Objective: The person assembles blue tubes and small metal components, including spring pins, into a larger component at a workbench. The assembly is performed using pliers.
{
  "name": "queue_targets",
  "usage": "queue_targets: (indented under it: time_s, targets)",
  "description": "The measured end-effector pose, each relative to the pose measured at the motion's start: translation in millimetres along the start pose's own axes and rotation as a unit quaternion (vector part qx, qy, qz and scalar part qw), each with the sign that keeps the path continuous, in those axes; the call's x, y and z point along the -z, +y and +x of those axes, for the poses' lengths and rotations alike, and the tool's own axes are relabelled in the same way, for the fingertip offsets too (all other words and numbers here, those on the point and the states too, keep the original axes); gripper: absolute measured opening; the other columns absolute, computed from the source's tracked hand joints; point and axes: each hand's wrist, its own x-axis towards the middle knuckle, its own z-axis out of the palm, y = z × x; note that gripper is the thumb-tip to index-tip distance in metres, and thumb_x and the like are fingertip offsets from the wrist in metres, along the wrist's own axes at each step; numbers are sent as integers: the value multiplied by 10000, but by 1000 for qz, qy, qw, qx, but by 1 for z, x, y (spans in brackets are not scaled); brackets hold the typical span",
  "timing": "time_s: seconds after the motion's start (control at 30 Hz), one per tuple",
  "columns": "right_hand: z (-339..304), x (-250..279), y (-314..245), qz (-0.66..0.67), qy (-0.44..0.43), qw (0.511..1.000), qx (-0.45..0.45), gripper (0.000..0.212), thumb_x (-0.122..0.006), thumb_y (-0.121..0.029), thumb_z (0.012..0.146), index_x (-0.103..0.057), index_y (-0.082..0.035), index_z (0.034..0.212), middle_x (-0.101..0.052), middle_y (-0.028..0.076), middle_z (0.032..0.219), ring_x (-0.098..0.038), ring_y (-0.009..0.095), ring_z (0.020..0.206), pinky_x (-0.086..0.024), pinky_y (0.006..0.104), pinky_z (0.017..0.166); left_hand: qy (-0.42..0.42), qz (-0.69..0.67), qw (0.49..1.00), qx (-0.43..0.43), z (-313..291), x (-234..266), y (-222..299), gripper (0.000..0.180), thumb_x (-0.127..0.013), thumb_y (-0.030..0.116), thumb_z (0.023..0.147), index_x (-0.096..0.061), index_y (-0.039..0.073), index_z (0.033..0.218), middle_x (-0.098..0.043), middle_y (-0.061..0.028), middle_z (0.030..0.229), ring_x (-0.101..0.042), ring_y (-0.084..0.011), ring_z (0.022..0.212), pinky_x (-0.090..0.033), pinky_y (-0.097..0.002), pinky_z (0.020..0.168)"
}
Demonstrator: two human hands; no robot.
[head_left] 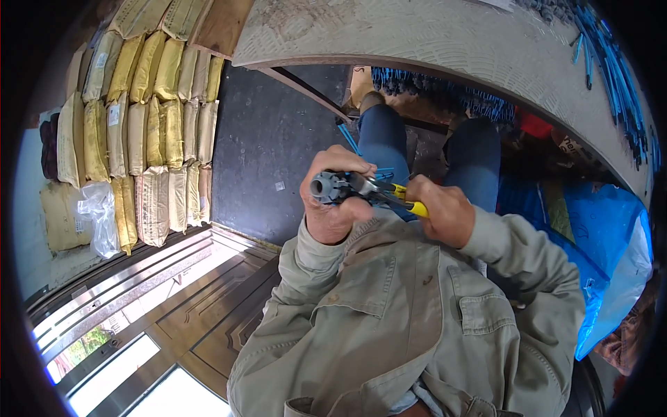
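My left hand (332,224) is closed around a dark grey plastic part (325,186) with a round, hollow end facing up and left. Thin blue strips (381,173) stick out on its far side. In my right hand (443,214) is a pair of pliers (416,208) with yellow and black handles, the fingers wrapped round them. The metal jaws reach the grey part beside my left fingers. Whether they grip it or only touch it is hidden. Both hands are above my lap.
Ahead, a pale worktop (417,38) carries a pile of blue strips (615,87) at its right end. More blue-and-black pieces (445,94) lie beneath it. Stacked yellow-brown packages (146,139) stand at left. A blue plastic sheet (604,222) hangs at right. A panelled door (215,299) is at lower left.
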Motion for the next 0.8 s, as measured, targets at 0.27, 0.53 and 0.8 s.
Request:
queue_targets:
  time_s: [0.27,0.53,0.8]
  targets:
    - [29,90,-21,219,-266,927,-147,140,-546,-102,877,-440,-42,945,-602,63,721,-625,168,564,-463,272,487,-28,-95,995,19,-12,8,-7,604,-704,462,702,-537,-2,1051,-579,-100,936,-531,-154,802,-422,-269,718]
    - [56,142,-45,53,-356,932,-45,146,-552,-81,857,-439,-56,946,-558,67,641,-610,207,535,-434,299,454,-110,3,993,-39,-4,2,-3,650,-640,547,734,-501,-3,1051,-584,-133,848,-590,-222,763,-489,-313,665]
    - [53,143,-57,-94,-305,948,7,191,-560,-57,831,-440,-54,979,-504,110,592,-536,354,533,-386,403,473,-101,31,994,-16,-7,-4,0,606,-733,392,682,-510,22,1106,-563,-61,963,-511,-151,849,-380,-275,759]
